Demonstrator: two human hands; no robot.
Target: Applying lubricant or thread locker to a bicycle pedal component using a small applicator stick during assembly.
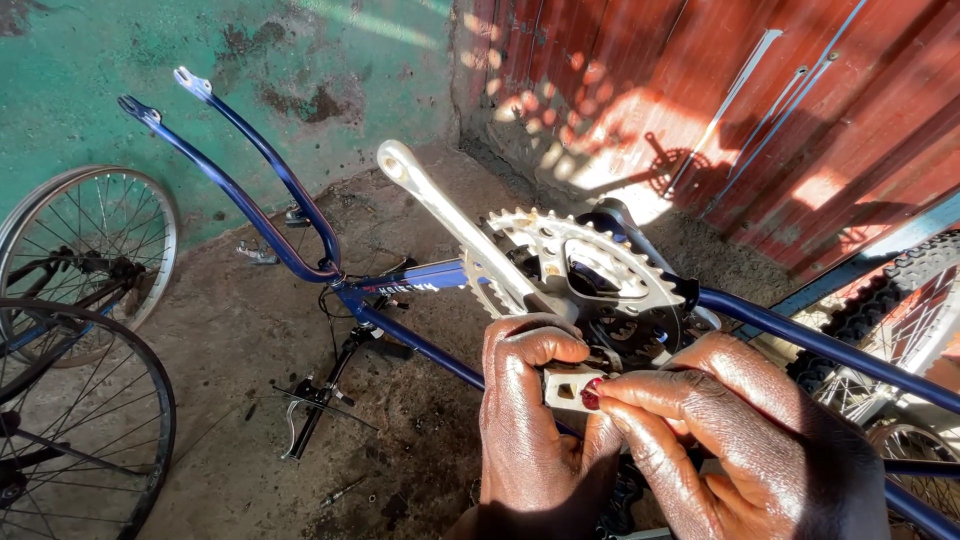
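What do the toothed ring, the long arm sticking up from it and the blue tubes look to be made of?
The chainring looks like bare metal, probably steel or aluminium: pale grey, shining in the sun. The crank arm looks like cast metal with a dull, whitish, worn surface. The frame tubes seem to be metal under glossy blue paint, which gleams along their length.

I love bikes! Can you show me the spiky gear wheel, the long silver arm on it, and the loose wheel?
chainring (590,262), head view, on its toothed plate.
crank arm (445,215), head view, mid-shaft.
loose wheel (95,240), head view, on its spokes.
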